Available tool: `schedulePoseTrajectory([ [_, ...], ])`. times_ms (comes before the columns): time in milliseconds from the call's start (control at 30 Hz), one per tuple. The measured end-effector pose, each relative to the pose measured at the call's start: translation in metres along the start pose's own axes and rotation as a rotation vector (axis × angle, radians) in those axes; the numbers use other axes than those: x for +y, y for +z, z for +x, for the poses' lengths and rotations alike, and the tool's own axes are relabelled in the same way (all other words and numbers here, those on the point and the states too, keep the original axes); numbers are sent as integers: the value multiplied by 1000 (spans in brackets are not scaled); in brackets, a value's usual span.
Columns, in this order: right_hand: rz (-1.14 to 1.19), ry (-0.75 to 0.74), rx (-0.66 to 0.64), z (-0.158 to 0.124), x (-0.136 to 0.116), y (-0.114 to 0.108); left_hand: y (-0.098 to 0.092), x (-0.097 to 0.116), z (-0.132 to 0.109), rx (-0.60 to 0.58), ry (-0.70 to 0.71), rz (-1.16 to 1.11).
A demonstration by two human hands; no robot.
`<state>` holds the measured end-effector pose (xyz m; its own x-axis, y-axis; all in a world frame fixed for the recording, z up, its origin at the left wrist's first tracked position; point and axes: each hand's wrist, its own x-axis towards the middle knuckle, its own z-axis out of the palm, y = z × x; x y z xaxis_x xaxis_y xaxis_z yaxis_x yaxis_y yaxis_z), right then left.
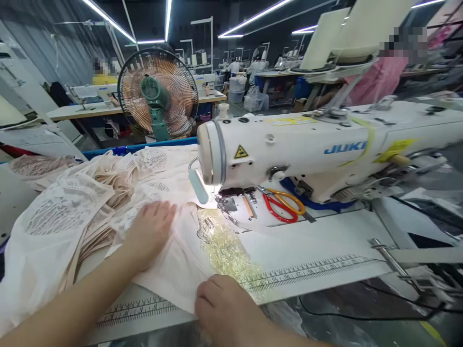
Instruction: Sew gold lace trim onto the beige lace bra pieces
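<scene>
Lying flat on the white sewing table (325,241), a pale cream fabric piece (181,260) is seen in the head view, spread from the machine's needle area towards the near table edge. It is thin and matt, with soft creases, and its right-hand border is overlapped by a strip of clear, glossy film (227,253) that glitters under the machine lamp. The left hand (150,231) is laid palm down on the fabric's left part, fingers stretched out and released, nothing being grasped. The right hand (224,308) is placed at the fabric's near edge with the fingers curled under in a loose fist; whether the edge is pinched beneath them cannot be told.

To the left of the fabric, touching it, a heap of lace-patterned cream pieces (72,207) is stacked, openwork panels showing on top. Behind the fabric a white JUKI sewing machine (307,149) is stood, its presser foot (226,202) just beyond the fabric's far edge. Scissors (282,205) with one red and one orange handle are laid on the machine bed under the arm. A printed ruler scale (307,270) is marked along the table's near edge. Further back a green-bodied fan (158,94) is set, and other people are seated at distant tables
</scene>
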<state>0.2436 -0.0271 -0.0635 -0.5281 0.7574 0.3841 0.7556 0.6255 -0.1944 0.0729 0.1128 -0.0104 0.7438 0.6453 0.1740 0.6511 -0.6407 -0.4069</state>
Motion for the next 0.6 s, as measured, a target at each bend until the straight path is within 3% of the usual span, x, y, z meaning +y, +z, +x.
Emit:
schedulePoseTrajectory([
  [100, 18, 26, -210, 2, 13, -36, -9, -13, -28, -101, -103, 8],
  [167, 60, 64, -279, 2, 23, -67, -17, -25, -37, -165, -191, -92],
  [267, 275, 93, -270, 3, 42, -112, -33, -48, -35, -221, -260, -489],
  [333, 377, 90, -297, 7, 57, -127, -43, -61, -26, -370, -253, -812],
  [367, 359, 95, -340, 10, 64, -128, -45, -67, -21, -448, -238, -880],
  [433, 199, 142, -430, 19, 75, -116, -44, -75, -10, -514, -190, -784],
  [500, 2, 228, -438, 32, 79, -94, -37, -79, 0, -478, -166, -542],
  [600, -167, 354, -304, 46, 76, -63, -31, -72, 13, -377, -241, -328],
])
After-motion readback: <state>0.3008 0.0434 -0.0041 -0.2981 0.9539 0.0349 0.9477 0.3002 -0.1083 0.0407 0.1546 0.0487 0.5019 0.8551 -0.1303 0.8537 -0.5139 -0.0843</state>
